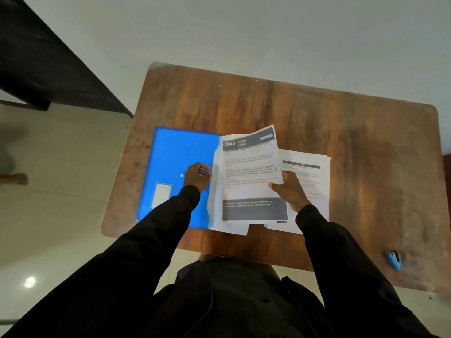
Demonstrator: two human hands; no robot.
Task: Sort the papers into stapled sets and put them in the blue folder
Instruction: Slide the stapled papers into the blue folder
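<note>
A blue folder lies flat on the left part of the wooden table. My left hand is over the folder's right side, fingers curled, pinching the left edge of a printed sheet with a dark header and a dark footer band. My right hand grips the same sheet at its right edge, thumb on top. The sheet is lifted and bent slightly. More white papers lie flat beneath and to the right, partly covered by my right hand.
A blue stapler lies near the table's front right edge. A dark piece of furniture stands on the pale floor to the left. A person's bare foot shows at the far left edge.
</note>
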